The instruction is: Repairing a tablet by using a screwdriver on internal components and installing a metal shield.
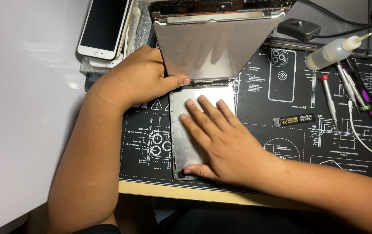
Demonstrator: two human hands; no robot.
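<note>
Clearly, from the head view, the right hand lies spread flat on the tablet's metal shield, steadying it on the repair mat, while the left hand pinches the raised screen panel, propping it open.

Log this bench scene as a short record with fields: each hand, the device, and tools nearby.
left hand: grips the raised panel's lower left edge
right hand: flat on the tablet body
raised panel: tilted up, silvery back showing
tablet body: lies on the black repair mat
tools: screwdrivers, squeeze bottle, right of the tablet
</note>
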